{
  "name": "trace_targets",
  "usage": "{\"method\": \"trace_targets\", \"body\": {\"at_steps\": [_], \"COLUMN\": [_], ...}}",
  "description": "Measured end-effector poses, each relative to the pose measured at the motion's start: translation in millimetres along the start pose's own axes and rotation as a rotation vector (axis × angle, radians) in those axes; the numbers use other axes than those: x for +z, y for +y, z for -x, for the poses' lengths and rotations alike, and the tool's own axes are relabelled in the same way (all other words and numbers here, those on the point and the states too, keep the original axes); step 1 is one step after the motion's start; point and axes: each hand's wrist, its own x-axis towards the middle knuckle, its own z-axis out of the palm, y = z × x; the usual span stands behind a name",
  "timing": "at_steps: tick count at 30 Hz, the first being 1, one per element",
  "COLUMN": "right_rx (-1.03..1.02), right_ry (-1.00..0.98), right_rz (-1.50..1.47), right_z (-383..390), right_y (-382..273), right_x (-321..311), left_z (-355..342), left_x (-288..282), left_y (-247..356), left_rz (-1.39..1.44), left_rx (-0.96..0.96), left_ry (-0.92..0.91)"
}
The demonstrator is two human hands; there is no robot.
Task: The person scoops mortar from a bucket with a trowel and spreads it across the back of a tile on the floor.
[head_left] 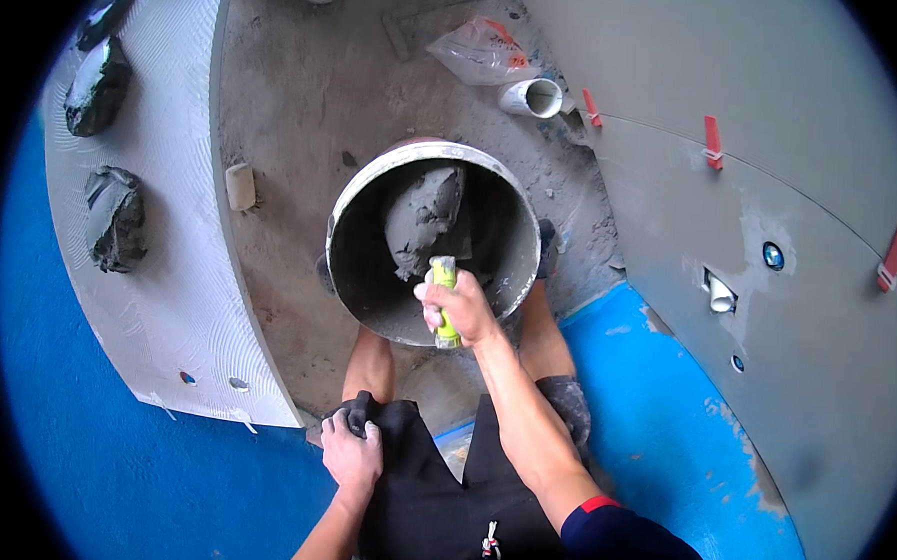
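Note:
My right hand (454,305) is wrapped round the yellow-green handle (444,295) of a trowel, over the near rim of a round bucket (517,198). Most of the trowel's blade is hidden by a thick lump of grey mortar (421,219) inside the bucket. The bucket stands between my legs, its inner wall smeared grey. My left hand (352,450) rests at my left knee, its fingers curled on the bunched black cloth of my shorts (400,463).
A pale panel (177,198) with combed ridges lies at left, bearing several mortar lumps (116,218). On the right, large grey tiles (671,230) carry red wedges (713,143) and small openings. Beyond the bucket lie a white pipe (533,98) and a plastic bag (478,51).

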Motion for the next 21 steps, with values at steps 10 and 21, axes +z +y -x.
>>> {"method": "trace_targets", "body": {"at_steps": [10,21], "right_rx": [0.126,-0.274], "right_ry": [-0.095,-0.514], "right_rz": [0.142,1.339], "right_z": [95,117], "right_y": [-42,-59], "right_x": [26,273], "left_z": [6,-3], "left_x": [11,5], "left_y": [-10,-46], "left_rz": [0.014,0.344], "left_rx": [0.093,-0.061], "left_ry": [0.11,-0.011]}}
